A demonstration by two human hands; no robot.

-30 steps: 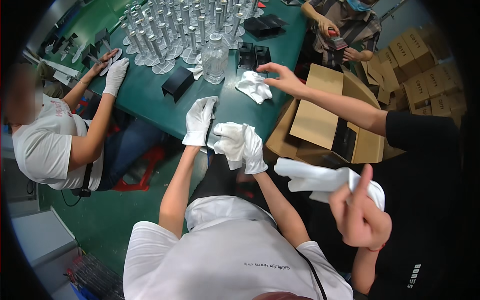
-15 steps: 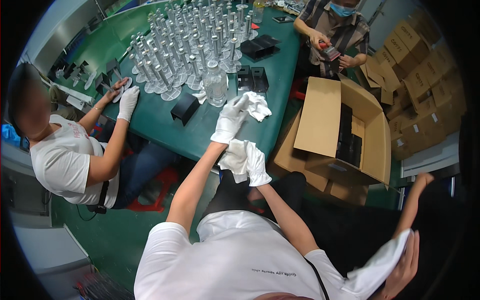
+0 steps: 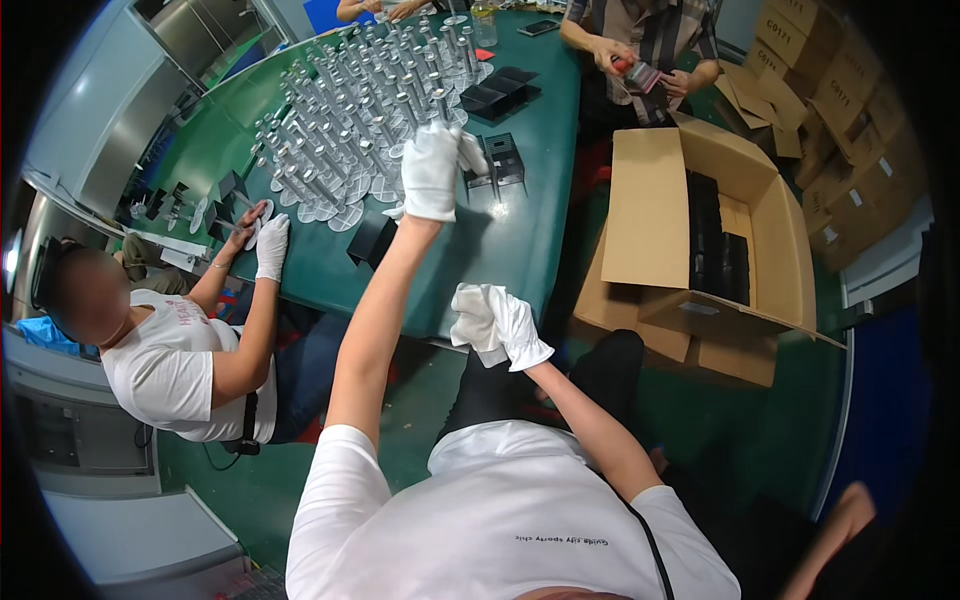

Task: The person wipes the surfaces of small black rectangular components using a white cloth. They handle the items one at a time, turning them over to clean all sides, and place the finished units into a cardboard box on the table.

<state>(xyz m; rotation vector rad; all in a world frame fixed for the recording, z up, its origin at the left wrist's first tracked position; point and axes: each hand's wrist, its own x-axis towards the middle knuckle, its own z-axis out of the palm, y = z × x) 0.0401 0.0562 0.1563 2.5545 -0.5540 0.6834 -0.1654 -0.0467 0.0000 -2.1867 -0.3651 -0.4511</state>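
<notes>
My left hand [image 3: 431,175], in a white glove, is raised over the far part of the green table. Its fingers look closed around something I cannot make out. A blurred greyish shape shows at their right side, beside the black slotted brackets [image 3: 505,160]. The clear bottle is not visible; the hand covers the place where it stood. My right hand [image 3: 517,325], gloved in white too, is closed on a crumpled white cloth [image 3: 477,318] near the table's front edge, above my lap. A black box-shaped part [image 3: 373,240] lies left of my left forearm.
Many metal posts on round clear bases [image 3: 335,150] crowd the table's far side. A carton [image 3: 645,215] of black parts stands open at right. One co-worker [image 3: 190,350] sits at left; another [image 3: 640,60] holds a red-and-clear item across the corner. A bare forearm [image 3: 835,540] shows at lower right.
My left hand has moved forward and up to where the bottle stood. The white cloth beyond it has gone from the tabletop. My right hand keeps its cloth. The view has shifted.
</notes>
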